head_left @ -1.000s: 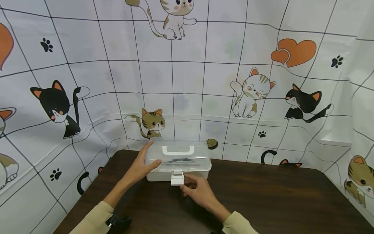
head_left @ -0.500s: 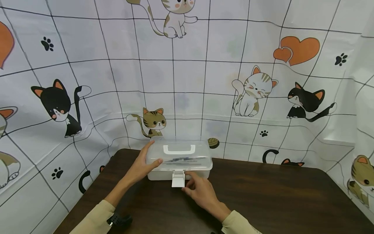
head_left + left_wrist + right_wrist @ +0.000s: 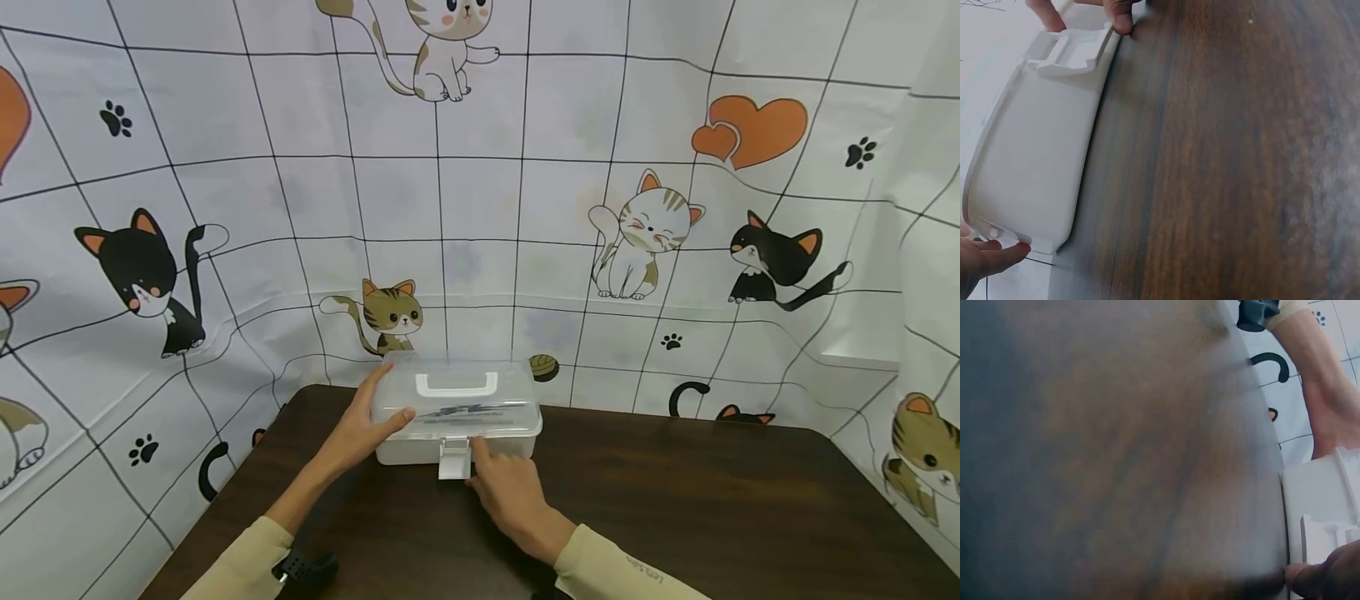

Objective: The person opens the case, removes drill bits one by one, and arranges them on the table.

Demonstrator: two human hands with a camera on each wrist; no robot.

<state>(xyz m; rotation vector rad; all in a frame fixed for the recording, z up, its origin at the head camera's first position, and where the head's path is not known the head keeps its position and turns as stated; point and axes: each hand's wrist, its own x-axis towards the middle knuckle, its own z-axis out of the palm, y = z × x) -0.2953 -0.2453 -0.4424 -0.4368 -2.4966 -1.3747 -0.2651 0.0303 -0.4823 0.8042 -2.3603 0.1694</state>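
Rolled knuckles-up since earlier, the right hand pinches the latch, and the box near the surface's far edge could skid if the left hand (spread over one end) slackens.

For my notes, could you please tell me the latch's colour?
The latch is white, seen best in the left wrist view.

Your right hand has rolled over since a second ago: its back now faces up, its index finger points straighter at the latch, and the thumb is mostly hidden. The latch's flap reaches slightly lower, and lettering now shows on your right sleeve.
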